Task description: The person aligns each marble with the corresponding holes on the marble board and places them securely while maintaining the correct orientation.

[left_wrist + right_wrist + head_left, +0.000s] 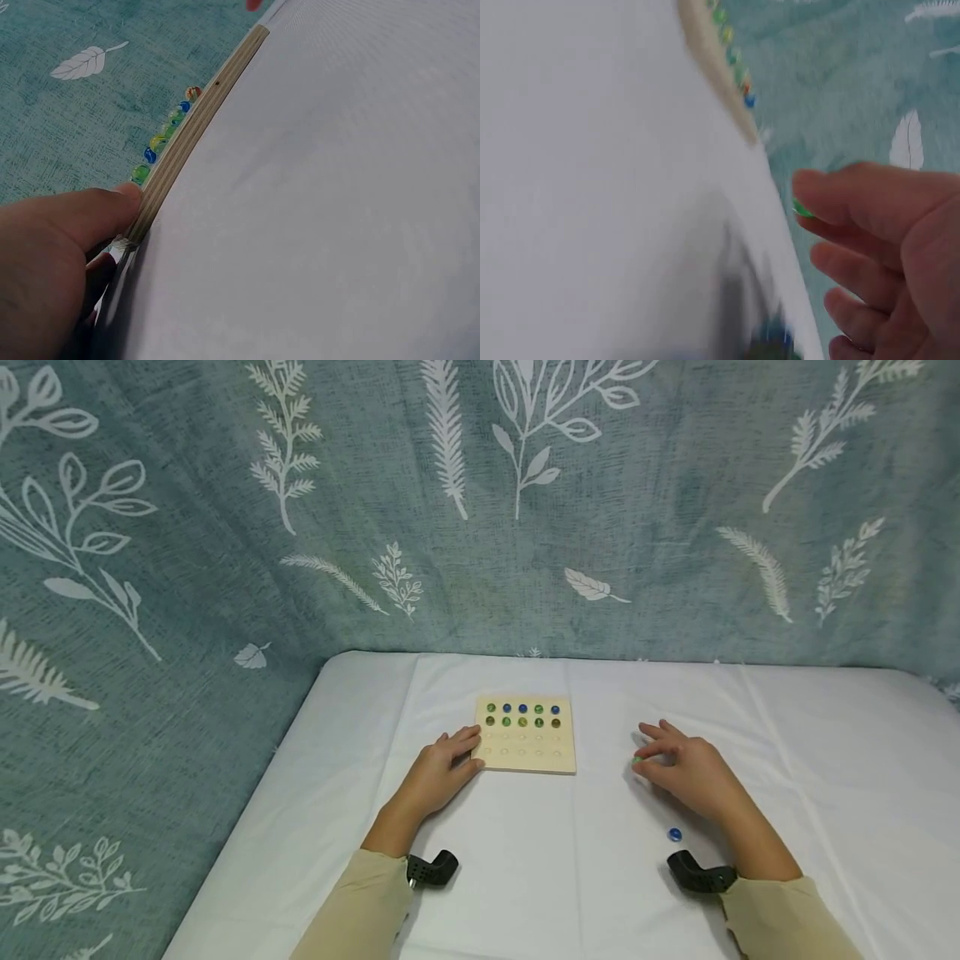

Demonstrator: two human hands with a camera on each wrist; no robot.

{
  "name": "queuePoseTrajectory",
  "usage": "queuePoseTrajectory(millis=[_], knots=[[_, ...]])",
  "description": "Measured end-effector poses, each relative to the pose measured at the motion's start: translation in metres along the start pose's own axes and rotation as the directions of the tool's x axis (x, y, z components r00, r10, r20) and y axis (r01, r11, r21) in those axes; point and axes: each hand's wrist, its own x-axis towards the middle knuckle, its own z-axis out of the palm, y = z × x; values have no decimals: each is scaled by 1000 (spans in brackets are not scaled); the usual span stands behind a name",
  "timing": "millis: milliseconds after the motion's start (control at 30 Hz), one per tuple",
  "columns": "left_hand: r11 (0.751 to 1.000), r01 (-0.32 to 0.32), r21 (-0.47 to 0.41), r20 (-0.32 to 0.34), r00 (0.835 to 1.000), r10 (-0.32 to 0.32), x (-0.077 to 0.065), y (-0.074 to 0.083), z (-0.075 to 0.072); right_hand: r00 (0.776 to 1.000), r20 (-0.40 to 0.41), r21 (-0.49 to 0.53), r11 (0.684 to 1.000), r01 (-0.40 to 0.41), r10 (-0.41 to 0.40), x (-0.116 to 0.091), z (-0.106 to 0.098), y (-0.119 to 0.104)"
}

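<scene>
A pale wooden board (pixel 528 762) with rows of round hollows lies flat on the table. Marbles in green, blue and amber tones (pixel 522 722) fill its two back rows; the two front rows show bare hollows. My left hand (pixel 437 770) rests at the board's left side, thumb by the near corner and fingers on the edge; in the left wrist view the thumb (pixel 105 210) touches that corner. To the right of the board, my right hand (pixel 690 770) pinches a green marble (pixel 802 209) between thumb and index finger, the other fingers loosely bent. A blue marble (pixel 675 834) lies below this hand.
A white cloth (pixel 525 860) covers the table, with faint fold lines. Blue-green leaf-patterned fabric (pixel 480 568) hangs behind it and along the left. Each wrist wears a black camera mount (pixel 433 868). The right wrist view is blurred near its bottom edge.
</scene>
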Motion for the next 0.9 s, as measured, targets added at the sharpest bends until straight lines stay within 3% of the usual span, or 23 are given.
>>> queuePoseTrajectory(millis=[233, 467, 900], knots=[[1000, 10, -7, -5, 1000, -10, 0, -1, 0, 987, -102, 210, 972, -101, 124, 32, 36, -52], [1000, 5, -24, -2, 1000, -5, 0, -2, 2, 938, -175, 406, 890, -209, 300, 52, 75, -63], [1000, 1, -27, -7, 1000, -1, 0, -2, 1, 947, -231, 282, 947, -154, 222, 52, 94, -64]])
